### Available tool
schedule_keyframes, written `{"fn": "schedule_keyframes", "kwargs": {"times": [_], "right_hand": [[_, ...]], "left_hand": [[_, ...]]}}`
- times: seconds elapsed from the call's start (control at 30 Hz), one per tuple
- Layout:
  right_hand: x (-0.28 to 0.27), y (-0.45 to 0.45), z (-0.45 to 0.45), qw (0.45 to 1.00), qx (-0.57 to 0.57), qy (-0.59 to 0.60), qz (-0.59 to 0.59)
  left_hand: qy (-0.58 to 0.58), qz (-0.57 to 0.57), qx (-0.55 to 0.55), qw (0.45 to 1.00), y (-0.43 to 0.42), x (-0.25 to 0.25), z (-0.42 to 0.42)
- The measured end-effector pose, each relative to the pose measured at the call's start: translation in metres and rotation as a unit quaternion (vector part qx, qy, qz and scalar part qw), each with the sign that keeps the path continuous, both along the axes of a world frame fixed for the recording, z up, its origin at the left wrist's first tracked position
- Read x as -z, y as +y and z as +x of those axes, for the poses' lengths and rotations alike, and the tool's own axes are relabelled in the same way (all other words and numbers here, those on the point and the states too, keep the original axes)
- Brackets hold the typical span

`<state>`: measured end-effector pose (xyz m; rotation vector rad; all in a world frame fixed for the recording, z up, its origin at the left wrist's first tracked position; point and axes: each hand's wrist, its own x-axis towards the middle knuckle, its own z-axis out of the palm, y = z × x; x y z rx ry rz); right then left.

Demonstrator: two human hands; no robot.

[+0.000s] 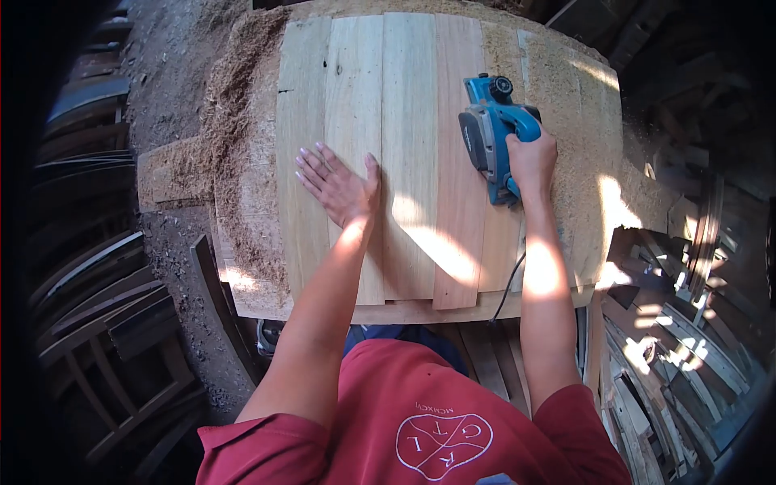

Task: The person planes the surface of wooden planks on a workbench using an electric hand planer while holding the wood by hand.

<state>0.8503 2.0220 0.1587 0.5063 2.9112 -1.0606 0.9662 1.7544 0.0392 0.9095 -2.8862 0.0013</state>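
My right hand (533, 164) is wrapped round the handle of a blue electric planer (485, 129), which rests on the boards at the right. A dark power cord (508, 289) runs from near the planer toward the table's front edge. My left hand (339, 184) lies flat with fingers spread on the pale wooden boards (408, 105), left of the middle. Several of these boards lie side by side lengthwise, their near ends uneven. Sawdust partly covers the rightmost boards.
The wooden worktable (372, 314) carries heaped shavings (242, 121) along its left side. Scrap wood (655, 364) is piled on the ground at the right. Wooden frames (113, 356) and planks are stacked at the left. Another tool (267, 335) partly shows under the front edge.
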Motion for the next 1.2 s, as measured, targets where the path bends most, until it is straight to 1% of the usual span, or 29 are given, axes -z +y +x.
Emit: {"fn": "schedule_keyframes", "kwargs": {"times": [0.07, 0.13, 0.2, 0.27, 0.33, 0.4, 0.47, 0.57, 0.67, 0.73, 0.77, 0.83, 0.87, 0.93, 0.97, 1.0, 1.07, 1.1, 1.17, 1.2], "right_hand": [[0.003, -0.002, -0.017, 1.000, -0.012, 0.014, -0.007], [0.003, -0.006, -0.033, 1.000, -0.007, -0.006, 0.018], [0.006, -0.010, -0.051, 1.000, -0.012, 0.005, 0.023], [0.009, -0.012, -0.072, 0.999, -0.013, -0.006, 0.052], [0.004, -0.020, -0.092, 0.998, -0.017, 0.003, 0.052], [0.000, -0.029, -0.117, 0.995, -0.006, -0.018, 0.094], [0.011, -0.028, -0.148, 0.996, -0.026, -0.008, 0.080], [0.015, -0.038, -0.193, 0.994, -0.012, -0.020, 0.104], [0.030, -0.042, -0.243, 0.995, -0.020, -0.020, 0.100], [0.045, -0.045, -0.273, 0.992, -0.023, 0.080, 0.090], [0.048, -0.048, -0.289, 0.992, -0.025, 0.080, 0.090], [0.042, -0.051, -0.307, 0.996, -0.065, 0.066, -0.008], [0.043, -0.051, -0.308, 0.996, -0.065, 0.066, -0.006], [0.037, -0.063, -0.298, 0.979, -0.087, 0.164, -0.079], [0.018, -0.067, -0.274, 0.989, -0.050, 0.077, -0.113], [0.043, -0.042, -0.272, 0.987, -0.048, 0.043, -0.146], [0.037, -0.016, -0.217, 0.991, -0.053, -0.051, -0.116], [0.027, -0.007, -0.177, 0.991, -0.059, -0.007, -0.117], [0.000, 0.015, -0.084, 0.990, -0.054, 0.022, -0.129], [-0.011, 0.028, -0.038, 0.989, -0.038, 0.010, -0.143]], "left_hand": [[-0.002, 0.004, 0.002, 1.000, 0.000, -0.002, 0.000], [-0.001, 0.005, 0.002, 1.000, -0.001, -0.002, -0.001], [-0.002, 0.006, 0.001, 1.000, -0.002, -0.002, -0.001], [-0.008, 0.014, 0.005, 1.000, -0.002, -0.001, -0.001], [-0.010, 0.014, 0.005, 1.000, -0.002, -0.002, -0.001], [-0.012, 0.013, 0.004, 1.000, -0.002, -0.003, -0.001], [-0.009, 0.018, 0.012, 1.000, -0.002, -0.003, 0.000], [-0.011, 0.023, 0.013, 1.000, -0.003, -0.002, -0.001], [-0.012, 0.035, 0.011, 0.999, -0.003, -0.006, -0.001], [-0.010, 0.039, 0.009, 0.999, -0.002, -0.008, -0.001], [-0.008, 0.043, 0.010, 0.999, -0.002, -0.008, -0.002], [-0.007, 0.048, 0.008, 0.999, -0.002, -0.008, -0.001], [-0.001, 0.050, 0.008, 0.999, -0.003, -0.008, -0.002], [-0.001, 0.044, 0.008, 0.999, -0.003, -0.008, -0.003], [-0.003, 0.039, 0.008, 0.999, -0.002, -0.008, -0.001], [-0.005, 0.045, 0.017, 0.999, -0.001, -0.008, -0.001], [-0.002, 0.031, 0.007, 0.999, -0.001, -0.008, -0.002], [-0.004, 0.023, 0.006, 1.000, -0.001, -0.007, -0.002], [-0.002, 0.020, 0.011, 1.000, -0.001, -0.002, 0.000], [0.001, 0.012, 0.012, 1.000, -0.002, 0.000, 0.001]]}}
